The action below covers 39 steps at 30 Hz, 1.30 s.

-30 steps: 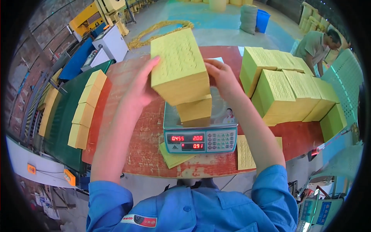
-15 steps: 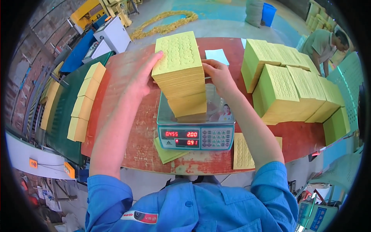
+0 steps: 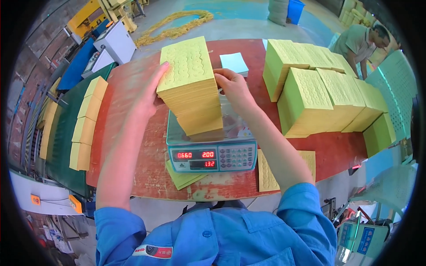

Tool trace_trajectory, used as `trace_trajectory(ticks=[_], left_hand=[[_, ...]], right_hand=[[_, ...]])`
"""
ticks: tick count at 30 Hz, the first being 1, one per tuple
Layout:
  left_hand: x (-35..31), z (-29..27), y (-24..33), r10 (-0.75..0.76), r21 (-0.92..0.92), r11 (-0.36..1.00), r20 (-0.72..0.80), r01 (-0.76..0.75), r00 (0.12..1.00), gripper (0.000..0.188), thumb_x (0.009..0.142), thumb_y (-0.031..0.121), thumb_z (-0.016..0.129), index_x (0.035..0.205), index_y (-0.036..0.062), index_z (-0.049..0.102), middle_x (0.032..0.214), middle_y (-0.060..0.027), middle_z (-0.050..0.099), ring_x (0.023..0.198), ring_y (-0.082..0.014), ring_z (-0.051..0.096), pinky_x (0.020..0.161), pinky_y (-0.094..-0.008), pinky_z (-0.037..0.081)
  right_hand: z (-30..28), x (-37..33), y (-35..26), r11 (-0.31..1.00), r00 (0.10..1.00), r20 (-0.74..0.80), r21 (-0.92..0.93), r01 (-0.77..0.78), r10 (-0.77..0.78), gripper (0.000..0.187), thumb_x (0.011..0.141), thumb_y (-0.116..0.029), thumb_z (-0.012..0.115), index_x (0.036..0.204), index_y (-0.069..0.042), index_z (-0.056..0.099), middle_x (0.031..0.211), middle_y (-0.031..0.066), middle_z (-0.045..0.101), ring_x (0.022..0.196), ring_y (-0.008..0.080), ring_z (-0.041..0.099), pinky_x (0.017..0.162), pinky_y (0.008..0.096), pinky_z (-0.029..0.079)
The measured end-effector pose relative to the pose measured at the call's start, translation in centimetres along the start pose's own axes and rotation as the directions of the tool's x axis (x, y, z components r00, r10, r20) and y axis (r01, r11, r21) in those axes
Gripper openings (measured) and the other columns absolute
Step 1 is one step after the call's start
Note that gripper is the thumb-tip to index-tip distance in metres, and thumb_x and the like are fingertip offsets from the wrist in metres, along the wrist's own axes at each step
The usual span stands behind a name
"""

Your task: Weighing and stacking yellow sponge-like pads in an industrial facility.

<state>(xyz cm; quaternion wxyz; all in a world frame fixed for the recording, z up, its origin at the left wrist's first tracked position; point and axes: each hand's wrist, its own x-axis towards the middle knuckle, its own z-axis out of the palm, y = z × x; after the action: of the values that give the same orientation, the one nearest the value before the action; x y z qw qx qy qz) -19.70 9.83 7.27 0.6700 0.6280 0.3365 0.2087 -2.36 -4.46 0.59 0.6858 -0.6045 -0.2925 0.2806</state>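
Observation:
A tall stack of yellow embossed paper sheets [image 3: 190, 88] stands on the digital scale [image 3: 214, 166], its upper part set slightly askew over the lower part. My left hand [image 3: 151, 91] presses along the stack's left side, thumb at the top edge and the other fingers mostly hidden behind it. At the right side, near the upper edge, my right hand [image 3: 235, 90] grips the stack with bent fingers. Red digits glow on the scale's display. Loose yellow sheets [image 3: 184, 177] lie partly under the scale, and an embossed sheet [image 3: 267, 176] lies beneath my right forearm.
Several yellow paper blocks [image 3: 310, 93] crowd the right of the red table [image 3: 128, 111]. A light-blue pad of paper [image 3: 234, 64] lies behind my right hand. More blocks [image 3: 85, 119] line a green surface at left. Another person [image 3: 357, 46] bends over at the far right.
The digits on the scale's display have changed. The whole view has shifted, so the scene sits further left. Both hands remain at the sides of the stack.

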Motion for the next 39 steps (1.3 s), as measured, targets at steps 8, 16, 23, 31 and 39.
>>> trace_trajectory(ticks=[8,16,23,31,39], left_hand=[[0.4,-0.7,-1.4,-0.015,-0.024,1.0,-0.003,0.015,1.0,0.074,0.083,0.065,0.061,0.138,0.017,0.052,0.132,-0.0006,0.058,0.122,-0.0147,0.052,0.094,-0.0339,0.043],[0.3,1.7,-9.5,0.043,-0.304,0.946,-0.21,-0.107,0.977,0.057,0.098,0.048,0.046,0.139,0.008,0.049,0.132,-0.008,0.057,0.122,-0.0191,0.051,0.104,-0.0369,0.039],[4.2,0.7,-12.0,0.072,-0.5,0.865,0.017,-0.054,0.997,0.05,0.094,0.034,0.057,0.134,0.0059,0.052,0.123,-0.0087,0.061,0.111,-0.0174,0.059,0.091,-0.0349,0.049],[0.8,-10.4,-15.4,0.317,0.067,0.948,-0.245,-0.31,0.916,0.053,0.097,0.031,0.052,0.141,0.0024,0.043,0.14,-0.017,0.048,0.129,-0.026,0.045,0.107,-0.0385,0.036],[-14.0,-29.2,-31.5,0.43,0.922,0.369,-0.281,0.117,0.858,0.057,0.095,0.025,0.052,0.145,0.0023,0.037,0.149,-0.0277,0.033,0.135,-0.0453,0.034,0.114,-0.0473,0.027]], right_hand=[[-0.2,-0.6,1.2,0.998,0.998,-0.01,-0.037,0.055,-0.055,0.03,0.091,-0.018,0.061,0.112,0.001,0.068,0.101,0.0081,0.071,0.092,0.0142,0.063,0.081,0.0274,0.048],[0.1,-0.8,4.3,0.996,0.997,-0.042,0.061,0.072,-0.069,0.048,0.101,-0.036,0.046,0.137,-0.004,0.05,0.135,0.0075,0.054,0.121,0.0177,0.05,0.1,0.0294,0.038],[3.8,-0.1,7.4,0.961,0.984,-0.105,0.221,0.166,-0.146,0.054,0.105,-0.039,0.036,0.145,-0.002,0.039,0.142,0.0155,0.047,0.133,0.0218,0.042,0.11,0.0319,0.031],[-3.4,-9.5,5.3,0.977,0.989,-0.099,0.174,0.126,-0.11,0.034,0.101,-0.019,0.048,0.128,0.0,0.055,0.119,0.0088,0.063,0.106,0.0151,0.059,0.087,0.0281,0.047],[-2.8,-29.4,12.2,0.969,0.965,-0.154,-0.093,-0.227,0.211,0.014,0.092,-0.005,0.052,0.094,0.001,0.065,0.078,0.0054,0.064,0.071,0.013,0.06,0.067,0.0285,0.05]])
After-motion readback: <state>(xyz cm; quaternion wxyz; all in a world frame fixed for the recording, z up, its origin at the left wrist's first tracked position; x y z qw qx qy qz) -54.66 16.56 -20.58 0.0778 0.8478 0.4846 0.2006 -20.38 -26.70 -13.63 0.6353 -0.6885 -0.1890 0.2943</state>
